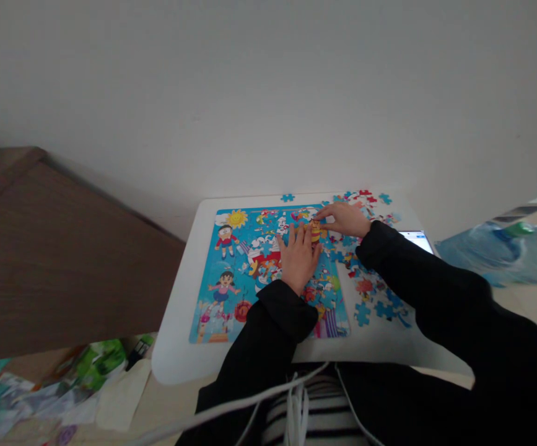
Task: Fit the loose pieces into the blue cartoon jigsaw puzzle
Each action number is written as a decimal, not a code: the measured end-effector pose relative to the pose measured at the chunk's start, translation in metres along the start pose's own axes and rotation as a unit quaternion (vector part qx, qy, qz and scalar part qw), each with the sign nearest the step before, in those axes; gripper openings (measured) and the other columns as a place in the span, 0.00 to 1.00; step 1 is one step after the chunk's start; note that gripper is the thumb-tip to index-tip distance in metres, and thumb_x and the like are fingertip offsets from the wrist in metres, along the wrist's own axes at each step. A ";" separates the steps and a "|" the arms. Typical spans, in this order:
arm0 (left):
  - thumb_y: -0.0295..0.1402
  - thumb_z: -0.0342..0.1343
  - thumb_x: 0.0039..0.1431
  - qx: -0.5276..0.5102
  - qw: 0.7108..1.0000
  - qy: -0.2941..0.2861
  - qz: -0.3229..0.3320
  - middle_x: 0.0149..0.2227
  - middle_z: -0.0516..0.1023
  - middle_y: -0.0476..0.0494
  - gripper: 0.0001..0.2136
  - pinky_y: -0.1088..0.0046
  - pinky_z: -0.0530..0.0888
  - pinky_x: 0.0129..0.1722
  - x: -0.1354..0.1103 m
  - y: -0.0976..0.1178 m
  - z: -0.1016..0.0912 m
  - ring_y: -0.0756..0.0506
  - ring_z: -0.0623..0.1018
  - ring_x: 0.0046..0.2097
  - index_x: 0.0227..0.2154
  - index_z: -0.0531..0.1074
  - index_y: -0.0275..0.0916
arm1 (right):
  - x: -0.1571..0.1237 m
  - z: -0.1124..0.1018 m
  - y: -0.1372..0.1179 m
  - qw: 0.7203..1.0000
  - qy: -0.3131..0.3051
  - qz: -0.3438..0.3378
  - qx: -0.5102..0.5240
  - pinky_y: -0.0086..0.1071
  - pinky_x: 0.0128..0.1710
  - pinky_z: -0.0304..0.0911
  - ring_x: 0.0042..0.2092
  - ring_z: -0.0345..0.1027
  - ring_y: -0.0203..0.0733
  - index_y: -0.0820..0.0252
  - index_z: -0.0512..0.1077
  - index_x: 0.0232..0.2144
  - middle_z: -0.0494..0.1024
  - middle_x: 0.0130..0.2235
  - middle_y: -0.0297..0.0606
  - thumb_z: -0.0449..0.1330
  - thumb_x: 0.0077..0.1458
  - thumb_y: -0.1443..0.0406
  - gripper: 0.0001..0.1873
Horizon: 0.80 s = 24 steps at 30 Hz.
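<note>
- A brown wooden board (64, 248) fills the far left, and crumpled packaging (96, 365) lies lower down beside the white counter (175, 334).
- A jigsaw puzzle (231, 272) lies flat on the counter, showing cartoon figures and a sun on blue. Its thin card looks light and fairly stiff, and it would likely shift or break apart if lifted, so it seems best handled by sliding it from the edges.
- The left hand (298, 257) is open, palm down and fingers spread, resting on the middle of the puzzle.
- The yellow-and-red pieces (315, 231) sit on the puzzle's upper right, just beside the left hand's fingertips.
- The right hand (342, 220) reaches across with its fingers bunched on those pieces; whether it grips them is too small to tell. Small, light pieces like these look easiest to pinch by their edges.
- Loose blue and red pieces (365, 210) are scattered to the right of the puzzle, lying flat, so a fingertip may need to slide under them.
- A phone (417, 240) shows past the right sleeve, and a blue plastic bag (491, 251) sits at the far right.
</note>
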<state>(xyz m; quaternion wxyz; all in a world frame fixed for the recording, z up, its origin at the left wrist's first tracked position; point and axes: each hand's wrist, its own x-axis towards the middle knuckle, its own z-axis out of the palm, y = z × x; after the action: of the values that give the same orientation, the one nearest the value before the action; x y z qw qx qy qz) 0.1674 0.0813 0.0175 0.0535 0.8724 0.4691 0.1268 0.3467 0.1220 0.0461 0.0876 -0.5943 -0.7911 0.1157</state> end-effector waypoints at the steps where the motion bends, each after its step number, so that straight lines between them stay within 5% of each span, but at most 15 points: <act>1: 0.41 0.37 0.64 0.000 1.000 0.000 0.000 0.61 0.57 0.37 0.24 0.39 0.54 0.55 0.000 0.000 0.001 0.34 0.53 0.63 0.59 0.55 0.35 | 0.000 0.000 0.000 1.000 0.000 0.005 0.003 0.35 0.46 0.60 0.46 0.69 0.44 0.57 0.76 0.40 0.77 0.45 0.39 0.57 0.53 0.59 0.14; 10: 0.43 0.37 0.64 0.003 1.000 0.009 -0.007 0.63 0.50 0.35 0.25 0.42 0.53 0.57 0.001 0.000 0.004 0.34 0.50 0.64 0.59 0.53 0.34 | 0.006 0.000 -0.002 1.000 -0.015 0.022 0.015 0.32 0.47 0.60 0.46 0.69 0.42 0.57 0.77 0.34 0.77 0.45 0.35 0.58 0.51 0.63 0.10; 16: 0.44 0.35 0.64 0.014 1.000 -0.001 -0.014 0.62 0.54 0.34 0.26 0.42 0.52 0.57 0.000 0.001 0.003 0.34 0.54 0.62 0.59 0.53 0.34 | 0.003 -0.001 -0.006 0.997 -0.005 0.068 -0.024 0.33 0.41 0.61 0.42 0.70 0.46 0.53 0.78 0.35 0.78 0.40 0.37 0.56 0.52 0.55 0.14; 24: 0.44 0.31 0.64 0.044 0.999 -0.017 -0.017 0.63 0.53 0.36 0.26 0.48 0.52 0.59 0.001 0.003 0.004 0.39 0.53 0.63 0.60 0.51 0.35 | 0.000 -0.005 -0.017 0.992 -0.022 0.059 -0.106 0.33 0.40 0.59 0.46 0.67 0.45 0.52 0.72 0.47 0.76 0.43 0.41 0.49 0.57 0.50 0.22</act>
<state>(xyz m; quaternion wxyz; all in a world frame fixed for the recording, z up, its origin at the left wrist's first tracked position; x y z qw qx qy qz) 0.1714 0.0807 0.0149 0.0249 0.8677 0.4882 0.0903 0.3323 0.1179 0.0560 -0.0004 -0.6431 -0.7642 0.0497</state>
